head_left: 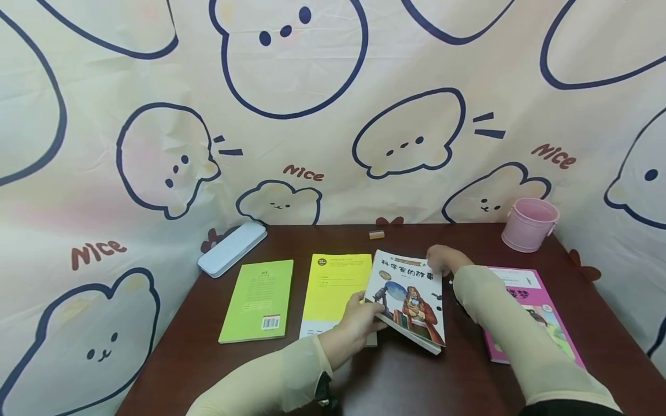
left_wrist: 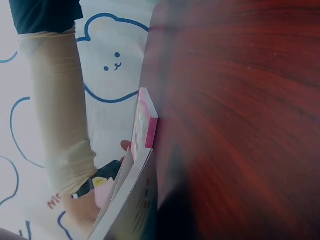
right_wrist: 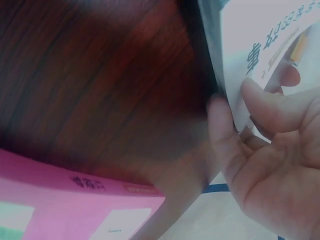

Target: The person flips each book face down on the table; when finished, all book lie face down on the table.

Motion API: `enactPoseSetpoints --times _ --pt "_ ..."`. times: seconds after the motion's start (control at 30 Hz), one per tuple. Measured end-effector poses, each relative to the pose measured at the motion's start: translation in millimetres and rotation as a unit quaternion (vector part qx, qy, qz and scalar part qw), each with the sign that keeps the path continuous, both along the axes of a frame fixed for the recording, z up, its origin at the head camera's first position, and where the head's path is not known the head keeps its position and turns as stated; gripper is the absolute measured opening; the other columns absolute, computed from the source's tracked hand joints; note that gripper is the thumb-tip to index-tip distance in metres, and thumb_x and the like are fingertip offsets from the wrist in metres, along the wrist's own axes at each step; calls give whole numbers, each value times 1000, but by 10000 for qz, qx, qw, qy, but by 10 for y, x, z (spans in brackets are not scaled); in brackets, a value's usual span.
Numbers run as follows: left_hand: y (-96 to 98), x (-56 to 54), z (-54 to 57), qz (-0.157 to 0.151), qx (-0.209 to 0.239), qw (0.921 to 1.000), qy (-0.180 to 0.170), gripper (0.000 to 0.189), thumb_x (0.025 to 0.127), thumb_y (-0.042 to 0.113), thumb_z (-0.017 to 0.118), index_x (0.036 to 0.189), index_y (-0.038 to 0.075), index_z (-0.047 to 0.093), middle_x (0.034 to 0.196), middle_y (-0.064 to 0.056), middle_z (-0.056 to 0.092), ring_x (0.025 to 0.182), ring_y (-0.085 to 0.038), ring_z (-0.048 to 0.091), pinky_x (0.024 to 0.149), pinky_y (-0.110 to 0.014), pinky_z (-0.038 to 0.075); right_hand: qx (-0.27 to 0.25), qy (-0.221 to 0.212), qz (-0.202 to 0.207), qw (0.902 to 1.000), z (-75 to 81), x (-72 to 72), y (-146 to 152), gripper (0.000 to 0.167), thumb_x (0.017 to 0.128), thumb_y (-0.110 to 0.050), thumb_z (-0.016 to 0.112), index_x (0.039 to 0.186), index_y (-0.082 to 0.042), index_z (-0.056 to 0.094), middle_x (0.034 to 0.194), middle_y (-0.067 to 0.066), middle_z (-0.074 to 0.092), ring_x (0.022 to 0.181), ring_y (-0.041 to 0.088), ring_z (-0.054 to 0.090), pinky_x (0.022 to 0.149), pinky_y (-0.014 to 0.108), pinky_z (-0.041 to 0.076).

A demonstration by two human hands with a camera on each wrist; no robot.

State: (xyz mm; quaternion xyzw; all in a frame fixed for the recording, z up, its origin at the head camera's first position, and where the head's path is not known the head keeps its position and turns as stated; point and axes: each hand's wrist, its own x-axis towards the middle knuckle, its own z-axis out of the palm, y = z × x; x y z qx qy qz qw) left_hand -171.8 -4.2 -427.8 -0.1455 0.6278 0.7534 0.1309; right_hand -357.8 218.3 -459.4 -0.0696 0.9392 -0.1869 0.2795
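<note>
A white-covered book [head_left: 408, 300] with a painted figure and a telescope on its front is held between both hands over the dark table. My left hand [head_left: 355, 325] grips its lower left side, thumb on the cover. At the top right corner, my right hand [head_left: 446, 259] pinches it; in the right wrist view the thumb presses the cover [right_wrist: 240, 55] and fingers lie behind. Seen from the left wrist, the book [left_wrist: 132, 200] is tilted up and its covers stand slightly apart. It overlaps the yellow book [head_left: 333, 289] in the head view.
A green book [head_left: 257, 300] lies at the left, a pink book [head_left: 536, 312] at the right under my right forearm. Along the back are a pale blue case [head_left: 232, 249], a small eraser [head_left: 377, 234] and a pink bucket [head_left: 529, 225]. A patterned cloth [head_left: 322, 144] hangs behind the table.
</note>
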Motion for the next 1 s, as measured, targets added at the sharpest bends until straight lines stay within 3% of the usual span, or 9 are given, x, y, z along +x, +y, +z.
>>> enactPoseSetpoints --times 0.07,0.17,0.27,0.37,0.6,0.7,0.8,0.9,1.0 --pt "-19 -5 25 135 -27 9999 56 55 83 -3 53 134 -5 34 106 -21 60 79 -21 65 68 -36 56 -3 -9 41 10000 -28 -4 10 33 85 9 42 117 12 49 98 18 52 57 13 40 48 24 42" --pt "-48 -14 64 235 -191 9993 201 54 84 -1 54 135 -1 38 110 -20 59 83 -21 64 66 -33 54 31 31 104 9999 -59 -25 -11 25 85 5 42 108 9 50 93 17 50 54 14 35 49 26 38" --pt "-63 -26 119 281 -290 9981 456 53 83 1 56 134 4 44 113 -18 58 88 -22 63 68 -33 54 146 399 332 9985 -72 -46 -64 37 85 1 42 118 15 49 113 27 53 68 22 49 62 33 45" --pt "-69 -34 183 266 -203 9958 850 53 82 1 58 133 7 48 113 -18 57 91 -24 63 72 -34 54 137 800 398 9959 -89 -55 -133 47 84 -2 43 128 15 44 125 31 50 88 28 52 75 38 44" --pt "-89 -7 280 -203 -489 9850 1641 52 83 9 66 133 13 52 113 -12 58 94 -18 63 71 -30 54 -728 1382 -43 9877 -150 21 -273 24 79 -1 51 101 4 57 92 17 58 70 24 46 61 33 39" --pt "-93 11 309 -433 -791 9769 1938 53 84 12 67 134 16 52 117 -9 59 99 -19 62 75 -32 55 -1080 1360 -240 9845 -149 72 -325 27 82 -4 54 108 3 57 100 18 59 80 28 52 69 38 44" --pt "-79 29 327 -684 -1188 9638 2289 54 84 15 68 135 18 52 119 -7 58 103 -20 58 74 -29 55 -1316 1297 -499 9815 -140 117 -366 31 88 -13 58 114 3 53 109 21 57 92 31 53 79 43 46" --pt "-47 53 329 -931 -1628 9470 2609 55 83 16 70 135 20 53 120 -4 57 104 -18 53 68 -23 52 -1548 1189 -750 9779 -135 150 -388 35 90 -20 59 114 4 49 111 23 54 91 31 54 76 43 48" --pt "-12 85 311 -1150 -1968 9317 2829 55 83 16 71 134 22 54 117 -2 58 94 -14 52 62 -21 49 -2123 905 -994 9679 -154 157 -401 39 89 -15 58 121 6 47 113 25 54 87 29 58 70 38 52"
